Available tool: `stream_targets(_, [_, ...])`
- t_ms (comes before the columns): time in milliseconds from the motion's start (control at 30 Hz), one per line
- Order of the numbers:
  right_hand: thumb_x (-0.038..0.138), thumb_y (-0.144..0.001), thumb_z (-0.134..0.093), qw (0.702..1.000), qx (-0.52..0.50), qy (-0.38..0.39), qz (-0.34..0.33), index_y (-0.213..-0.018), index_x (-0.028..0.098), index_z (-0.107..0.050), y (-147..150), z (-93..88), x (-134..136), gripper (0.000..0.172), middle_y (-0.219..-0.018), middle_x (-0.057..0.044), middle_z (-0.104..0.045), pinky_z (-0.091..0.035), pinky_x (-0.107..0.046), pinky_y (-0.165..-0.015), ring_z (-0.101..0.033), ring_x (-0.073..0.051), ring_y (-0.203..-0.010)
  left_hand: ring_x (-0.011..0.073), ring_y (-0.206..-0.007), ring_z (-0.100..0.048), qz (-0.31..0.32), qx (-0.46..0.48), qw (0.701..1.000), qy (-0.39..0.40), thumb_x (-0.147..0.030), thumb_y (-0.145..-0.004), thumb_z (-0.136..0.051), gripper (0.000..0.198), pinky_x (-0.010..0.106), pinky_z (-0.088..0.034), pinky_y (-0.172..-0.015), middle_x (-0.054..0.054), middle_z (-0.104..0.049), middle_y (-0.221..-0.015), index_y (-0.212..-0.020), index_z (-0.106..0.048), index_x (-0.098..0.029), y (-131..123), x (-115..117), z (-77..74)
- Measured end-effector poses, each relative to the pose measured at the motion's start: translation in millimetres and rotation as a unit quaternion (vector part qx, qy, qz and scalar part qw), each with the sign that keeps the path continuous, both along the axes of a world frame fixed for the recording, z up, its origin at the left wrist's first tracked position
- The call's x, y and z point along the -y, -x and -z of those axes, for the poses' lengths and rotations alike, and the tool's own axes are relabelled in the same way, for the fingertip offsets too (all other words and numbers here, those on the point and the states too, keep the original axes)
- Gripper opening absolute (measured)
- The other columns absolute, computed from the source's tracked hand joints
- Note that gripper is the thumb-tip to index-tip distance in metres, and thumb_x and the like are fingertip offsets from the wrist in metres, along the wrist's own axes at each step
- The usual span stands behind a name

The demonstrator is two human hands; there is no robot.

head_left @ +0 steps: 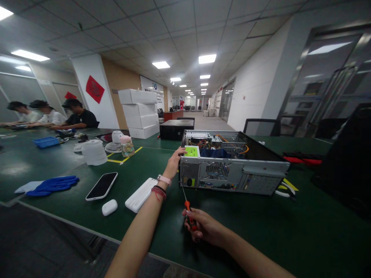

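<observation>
An opened computer case (261, 166) lies on its side on the green table, its back panel facing me and cables showing inside. My left hand (174, 161) grips its upper left corner, fingers curled over beside the power supply (191, 151) with its yellow-green label; the fingertips are partly hidden. In my right hand (199, 224) is a screwdriver (188, 206) with a red and black handle, held in closed fingers. Its thin shaft points up and away, the tip at the lower left corner of the back panel. Whether the tip sits in a screw is too small to tell.
A white power bank (141, 195), an earbud case (109, 207), a phone (102, 186) and blue gloves (53, 185) lie to the left. Beyond are small white fans (94, 152), a jar (127, 148), stacked white boxes (139, 114) and a black case (174, 130). Several people sit far left.
</observation>
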State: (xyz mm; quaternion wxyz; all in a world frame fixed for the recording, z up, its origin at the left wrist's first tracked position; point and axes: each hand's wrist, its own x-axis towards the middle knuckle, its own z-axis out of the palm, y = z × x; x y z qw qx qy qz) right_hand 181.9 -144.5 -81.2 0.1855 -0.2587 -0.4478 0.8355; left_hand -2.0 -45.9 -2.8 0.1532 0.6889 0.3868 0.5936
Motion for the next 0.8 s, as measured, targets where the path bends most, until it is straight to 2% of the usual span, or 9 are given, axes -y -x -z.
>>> stream_targets(167, [0.042,-0.073,-0.062,1.0,-0.012,0.017,-0.006,-0.098,0.016,-0.052,-2.3,-1.5,1.6,0.038,-0.066,0.001,-0.062,-0.036,-0.022,-0.048,-0.043,-0.004,-0.039,0.0202,-0.135,-0.033,-0.002,-0.003,1.0,-0.003,-0.034,-0.091,-0.027,0.037,0.039,-0.022,-0.113,0.007,-0.053,-0.13,-0.102,-0.059,-0.019,-0.5,-0.2,0.4])
stream_targets(333, [0.034,-0.07,-0.055,0.999,-0.029,0.039,-0.021,-0.108,0.012,-0.055,-3.9,-2.4,2.8,0.044,-0.08,-0.006,-0.067,-0.038,-0.024,-0.054,-0.053,-0.008,-0.051,0.0197,-0.135,-0.033,0.001,0.0,1.0,-0.004,-0.036,-0.091,-0.028,0.038,0.038,-0.023,-0.113,0.008,-0.053,-0.13,-0.102,-0.059,-0.018,-0.2,-0.3,0.3])
stream_targets(467, [0.029,-0.069,-0.06,0.999,-0.035,0.036,-0.016,-0.113,0.012,-0.053,-3.5,-3.2,4.5,0.048,-0.086,-0.007,-0.068,-0.038,-0.024,-0.056,-0.056,-0.008,-0.054,0.0199,-0.135,-0.034,-0.002,-0.001,1.0,-0.009,-0.037,-0.091,-0.027,0.038,0.039,-0.022,-0.113,0.008,-0.054,-0.129,-0.1,-0.059,-0.019,-0.1,-0.6,0.8])
stream_targets(800, [0.031,-0.067,-0.072,0.999,-0.017,0.025,0.019,-0.115,0.014,-0.05,0.1,0.6,5.5,0.056,-0.071,-0.003,-0.065,-0.034,-0.022,-0.053,-0.052,-0.007,-0.049,0.0207,-0.135,-0.032,-0.003,-0.003,1.0,-0.01,-0.036,-0.091,-0.027,0.039,0.038,-0.021,-0.113,0.009,-0.053,-0.13,-0.102,-0.059,-0.016,0.1,-2.8,1.8])
